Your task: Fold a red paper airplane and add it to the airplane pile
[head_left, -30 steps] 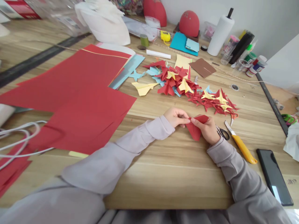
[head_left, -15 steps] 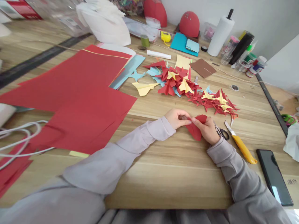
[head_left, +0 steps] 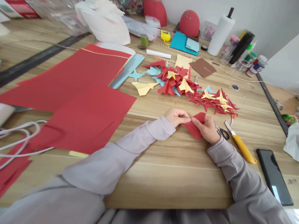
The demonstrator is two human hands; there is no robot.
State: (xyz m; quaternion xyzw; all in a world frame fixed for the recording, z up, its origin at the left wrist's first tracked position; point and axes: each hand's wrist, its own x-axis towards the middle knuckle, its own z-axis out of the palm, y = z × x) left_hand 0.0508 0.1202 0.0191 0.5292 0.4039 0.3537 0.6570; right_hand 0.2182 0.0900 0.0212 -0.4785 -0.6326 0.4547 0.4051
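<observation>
A small folded piece of red paper [head_left: 195,130] is held above the wooden table between both hands. My left hand [head_left: 177,117] pinches its left tip between thumb and fingers. On its upper right part, my right hand [head_left: 207,129] grips it, thumb on top and pointing left, close to the left thumb. The right fingers behind the paper are hidden. Beyond the hands lies a pile of folded red, yellow and blue paper pieces [head_left: 168,85]. Black-handled scissors [head_left: 224,134] lie partly hidden behind my right hand.
Large red sheets [head_left: 93,115] cover the table's left side, with a white cable [head_left: 35,124] beside them. A yellow cutter [head_left: 244,148] with its blade out and a phone [head_left: 274,175] lie on the right. Bottles [head_left: 256,66] stand at the back right.
The red paper has tilted a little between the hands, and its visible outline has changed. The left fingers have shifted slightly and are closer together.
</observation>
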